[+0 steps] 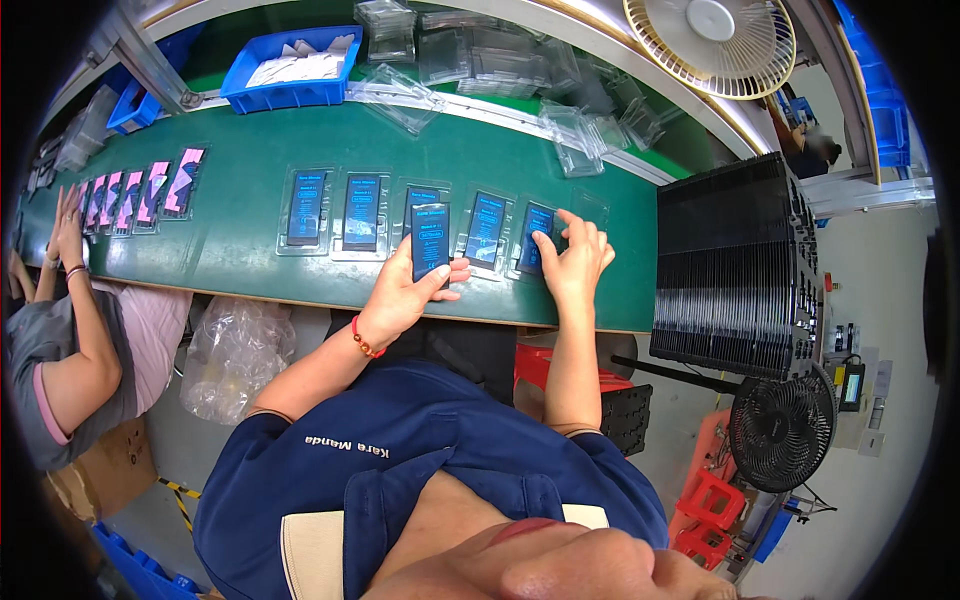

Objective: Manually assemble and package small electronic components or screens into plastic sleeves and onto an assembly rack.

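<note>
My left hand (395,298) is wrapped round a dark smartphone (430,238), screen up, with blue text lit on it. It hangs over another phone (415,197) lying in a clear plastic tray, partly covering it. At the right end of the row, my right hand (580,262) has its thumb on the screen of a lit phone (527,258) and its index finger at that phone's upper right edge. Other lit phones lie in clear trays to the left, one (306,208) at the row's end, another (360,212) beside it. One more phone (485,230) sits between my hands.
Several pink-screened phones (182,182) stand left, near a co-worker's hands (68,228). Behind the green table (240,215) are a blue bin (290,95) of white pieces and stacked clear trays (500,65). A tall black rack stack (730,265) and a fan (782,425) stand right.
</note>
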`<state>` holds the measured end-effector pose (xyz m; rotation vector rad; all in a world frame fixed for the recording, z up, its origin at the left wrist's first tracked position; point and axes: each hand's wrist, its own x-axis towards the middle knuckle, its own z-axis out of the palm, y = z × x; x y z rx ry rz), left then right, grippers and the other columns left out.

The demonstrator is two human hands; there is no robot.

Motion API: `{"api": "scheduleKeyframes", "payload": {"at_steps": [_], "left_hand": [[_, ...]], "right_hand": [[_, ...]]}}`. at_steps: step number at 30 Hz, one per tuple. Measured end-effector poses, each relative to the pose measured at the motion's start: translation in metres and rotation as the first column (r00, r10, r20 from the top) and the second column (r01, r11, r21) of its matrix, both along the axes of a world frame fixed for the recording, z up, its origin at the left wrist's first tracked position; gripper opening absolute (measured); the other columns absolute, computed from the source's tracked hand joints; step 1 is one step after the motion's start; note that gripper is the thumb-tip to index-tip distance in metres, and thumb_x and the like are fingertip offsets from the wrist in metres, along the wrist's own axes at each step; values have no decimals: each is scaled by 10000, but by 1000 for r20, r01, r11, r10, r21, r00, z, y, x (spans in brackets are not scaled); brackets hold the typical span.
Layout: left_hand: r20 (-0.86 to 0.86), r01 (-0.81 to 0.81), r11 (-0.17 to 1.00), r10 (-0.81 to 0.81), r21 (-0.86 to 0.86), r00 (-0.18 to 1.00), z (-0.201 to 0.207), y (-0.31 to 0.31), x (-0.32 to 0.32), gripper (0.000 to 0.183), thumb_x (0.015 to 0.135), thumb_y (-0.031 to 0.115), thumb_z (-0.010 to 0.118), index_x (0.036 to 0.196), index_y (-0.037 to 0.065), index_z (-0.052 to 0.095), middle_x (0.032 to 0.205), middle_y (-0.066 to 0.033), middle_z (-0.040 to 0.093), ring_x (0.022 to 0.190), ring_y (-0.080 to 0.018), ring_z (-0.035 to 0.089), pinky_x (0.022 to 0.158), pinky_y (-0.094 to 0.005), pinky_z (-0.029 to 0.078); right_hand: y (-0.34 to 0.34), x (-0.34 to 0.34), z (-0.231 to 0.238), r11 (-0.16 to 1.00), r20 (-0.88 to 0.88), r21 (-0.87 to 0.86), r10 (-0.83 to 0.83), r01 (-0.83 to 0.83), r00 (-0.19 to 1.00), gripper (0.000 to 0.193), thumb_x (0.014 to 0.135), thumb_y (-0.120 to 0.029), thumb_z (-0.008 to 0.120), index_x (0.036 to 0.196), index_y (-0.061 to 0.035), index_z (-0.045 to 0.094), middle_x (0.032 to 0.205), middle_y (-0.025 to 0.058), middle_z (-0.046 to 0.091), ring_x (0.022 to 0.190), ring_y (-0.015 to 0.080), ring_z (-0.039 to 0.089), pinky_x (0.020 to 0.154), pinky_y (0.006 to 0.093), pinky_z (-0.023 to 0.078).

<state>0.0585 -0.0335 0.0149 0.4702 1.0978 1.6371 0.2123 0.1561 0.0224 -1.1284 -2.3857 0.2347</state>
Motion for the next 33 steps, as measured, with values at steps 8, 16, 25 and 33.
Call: {"api": "scheduleKeyframes", "payload": {"at_steps": [8, 16, 25, 33], "left_hand": [[-334, 215, 977, -205, -6, 920, 5, 21, 23, 747, 887, 17, 568, 1486, 64, 125, 1161, -146, 573, 1057, -186, 579, 773, -278, 521], [-999, -341, 939, 30, 43, -43, 1, 10, -26, 645, 856, 315, 637, 1403, 84, 383, 1373, -241, 406, 1341, -416, 281, 1081, -558, 206], [-945, -572, 805, -292, -159, -149, -11, -12, -51, 635, 852, 506, 569, 1370, 157, 455, 1448, -228, 313, 1376, -423, 200, 1032, -692, 125], [-939, -617, 774, -302, -140, -165, -13, -35, -84, 648, 846, 502, 573, 1374, 151, 441, 1437, -239, 320, 1358, -448, 225, 1033, -686, 153]], "right_hand": [[-47, -16, 15, 627, -725, -554, -40, -547, 688, 166, 853, -112, 680, 919, -40, 545, 829, -28, 531, 771, 65, 489, 680, 218, 427], [76, 40, -20, 929, -343, -335, -275, 156, 898, 369, 726, -137, 784, 1004, -19, 572, 644, 13, 548, 542, 101, 492, 513, 275, 429], [22, -1, -29, 999, -254, 36, -6, 15, 967, 270, 801, -239, 702, 943, -36, 594, 980, 155, 546, 949, 337, 525, 841, 448, 409], [-11, -39, -27, 996, -168, 86, 30, -15, 985, 320, 831, -287, 672, 1004, -32, 584, 1015, 161, 515, 978, 343, 500, 866, 437, 402]]}}
